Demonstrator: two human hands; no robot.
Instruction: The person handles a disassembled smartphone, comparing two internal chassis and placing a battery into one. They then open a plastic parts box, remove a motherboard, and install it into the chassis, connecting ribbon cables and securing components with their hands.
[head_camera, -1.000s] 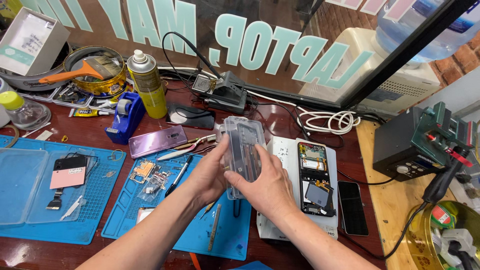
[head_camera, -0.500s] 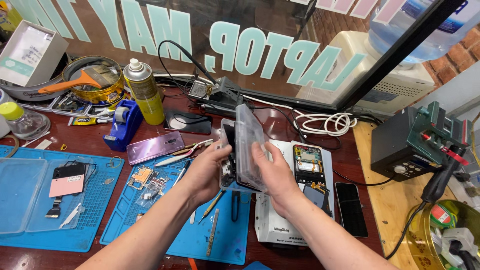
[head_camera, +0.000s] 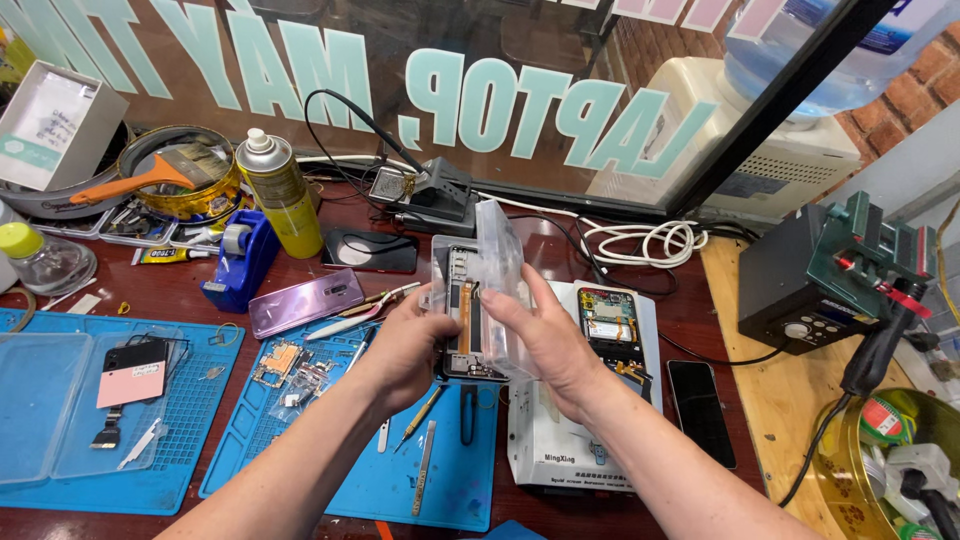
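Head view looks down on a cluttered repair bench, where both hands are raised above the blue mat at mid-table with a phone frame and a clear plastic cover held between them. Left hand is closed around the frame's left edge, thumb on the front and fingers tucked behind, holding it upright and facing the person. Right hand grips the clear cover, thumb near its lower left edge and fingers spread behind it, so the cover tilts away from the frame at the top and stays close at the bottom. To my eye the step is parting or seating cover and frame, and it would go best with the left hand keeping the frame steady by its edges, clear of the orange flex strip down its middle, while the right hand moves the thin plastic evenly rather than bending one corner. Both forearms come up from the near edge and converge, wrists slightly cocked inward. Just right of the hands an opened phone lies on a white heating pad; a purple phone and tweezers lie to the left, and small tools rest on the mat below.
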